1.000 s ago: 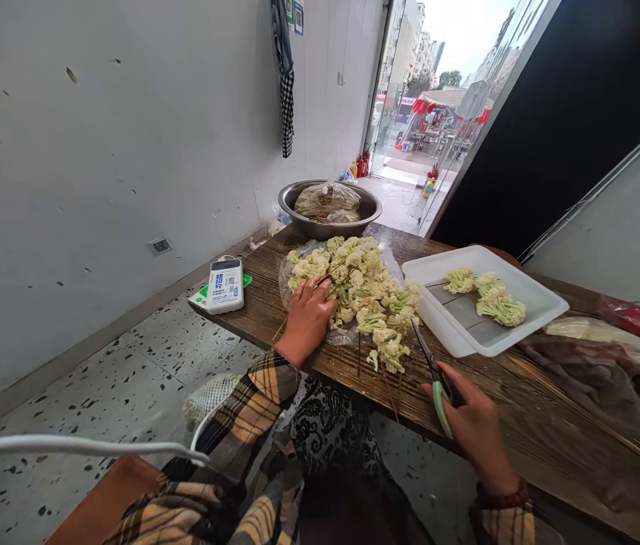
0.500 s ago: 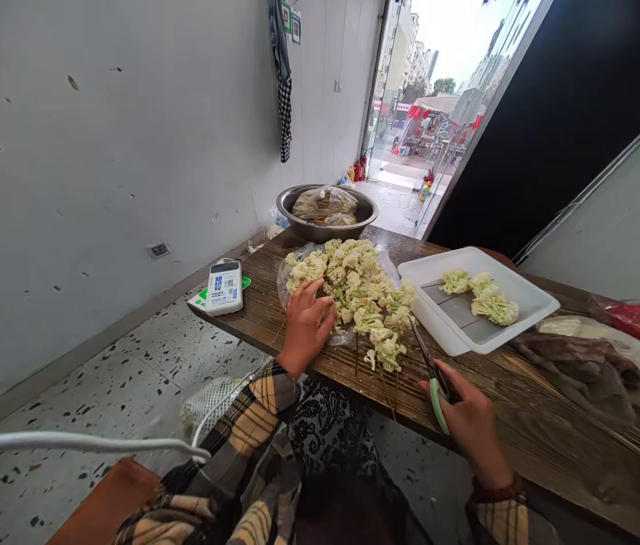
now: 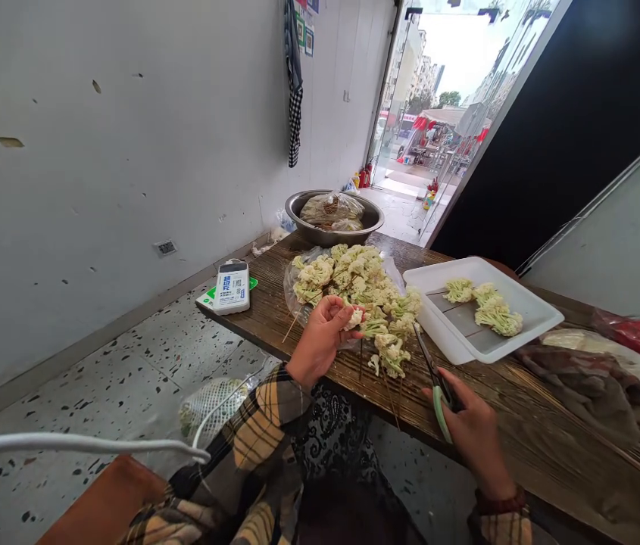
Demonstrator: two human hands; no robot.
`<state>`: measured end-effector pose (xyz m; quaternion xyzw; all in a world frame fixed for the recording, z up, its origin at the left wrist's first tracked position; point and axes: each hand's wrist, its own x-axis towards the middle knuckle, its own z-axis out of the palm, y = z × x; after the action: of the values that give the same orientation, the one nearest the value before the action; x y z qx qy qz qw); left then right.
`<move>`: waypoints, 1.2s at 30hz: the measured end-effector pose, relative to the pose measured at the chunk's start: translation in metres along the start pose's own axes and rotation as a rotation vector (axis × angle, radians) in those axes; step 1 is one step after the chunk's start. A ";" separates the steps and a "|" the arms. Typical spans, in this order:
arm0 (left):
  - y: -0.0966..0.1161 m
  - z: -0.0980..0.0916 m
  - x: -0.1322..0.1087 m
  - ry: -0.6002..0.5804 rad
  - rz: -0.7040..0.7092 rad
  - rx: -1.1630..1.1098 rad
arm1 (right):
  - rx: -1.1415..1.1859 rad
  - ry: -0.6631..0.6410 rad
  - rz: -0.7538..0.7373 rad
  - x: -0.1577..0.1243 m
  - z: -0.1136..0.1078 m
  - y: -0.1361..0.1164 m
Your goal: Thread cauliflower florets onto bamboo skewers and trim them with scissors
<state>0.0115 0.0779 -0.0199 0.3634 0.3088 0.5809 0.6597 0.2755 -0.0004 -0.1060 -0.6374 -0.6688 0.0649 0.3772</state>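
Observation:
Between the thumb and fingers of my left hand [image 3: 324, 337] is a small cauliflower floret [image 3: 354, 318], partly covered by the fingers. Just behind it lies a heap of pale cauliflower pieces [image 3: 357, 272] on clear plastic, with thin wooden skewers sticking out toward me. My right hand [image 3: 470, 424] grips scissors [image 3: 438, 401] with pale green handles; the dark blades point up and away, their tips near the heap's right side. To the right of the heap, a white plastic tray [image 3: 456, 344] holds several skewered cauliflower pieces [image 3: 498, 314].
A metal basin [image 3: 334, 236] with bagged food stands at the table's far end. On the left corner sits a white boxy device [image 3: 232, 289]. Brown cloth [image 3: 581, 378], plastic bags and long skewers lie at right. A white cable [image 3: 81, 439] crosses at lower left.
My left hand has drawn back from the heap and now pinches a floret in front of it. My right hand still holds the scissors in about the same place. The view has shifted slightly.

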 end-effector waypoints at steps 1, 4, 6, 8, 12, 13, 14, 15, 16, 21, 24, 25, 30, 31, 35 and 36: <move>0.000 -0.001 -0.001 0.014 -0.016 -0.011 | 0.002 -0.004 -0.003 0.000 0.000 0.000; 0.000 -0.003 -0.002 0.029 -0.042 -0.039 | 0.011 -0.013 -0.008 0.000 0.000 0.000; 0.000 -0.005 -0.001 0.018 -0.054 -0.070 | 0.014 -0.006 -0.006 0.000 0.000 0.000; 0.000 -0.007 -0.001 -0.008 -0.061 -0.088 | 0.012 0.000 -0.005 0.000 0.000 0.000; 0.001 -0.011 -0.004 -0.067 -0.020 0.042 | 0.005 -0.035 0.019 -0.001 -0.001 0.000; 0.002 -0.012 -0.006 -0.075 0.001 0.118 | 0.007 -0.048 0.028 -0.002 -0.002 0.000; 0.003 -0.013 -0.008 -0.074 0.028 0.206 | 0.010 -0.053 0.035 -0.003 -0.002 0.000; 0.004 -0.013 -0.010 -0.066 0.060 0.297 | 0.013 -0.052 0.037 -0.003 -0.003 0.000; 0.005 -0.014 -0.012 -0.054 0.095 0.381 | 0.016 -0.048 0.034 -0.003 -0.004 -0.001; 0.010 -0.020 -0.018 -0.049 0.184 0.614 | 0.034 -0.075 -0.062 0.005 -0.014 -0.015; 0.011 -0.024 -0.019 -0.047 0.171 0.655 | 0.012 -0.156 -0.192 0.018 -0.026 -0.030; 0.011 -0.024 -0.020 -0.048 0.162 0.651 | 0.002 -0.194 -0.230 0.022 -0.029 -0.035; 0.011 -0.026 -0.026 -0.139 0.059 0.367 | -0.070 -0.317 -0.379 0.043 -0.043 -0.054; 0.011 -0.026 -0.027 -0.169 0.031 0.295 | -0.094 -0.325 -0.392 0.047 -0.044 -0.057; 0.011 -0.029 -0.030 -0.210 -0.018 0.281 | -0.148 -0.365 -0.406 0.056 -0.049 -0.067; 0.011 -0.029 -0.030 -0.206 -0.015 0.312 | -0.148 -0.375 -0.409 0.058 -0.050 -0.068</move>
<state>-0.0227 0.0527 -0.0269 0.5165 0.3286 0.4807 0.6278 0.2554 0.0200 -0.0077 -0.4919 -0.8445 0.0554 0.2045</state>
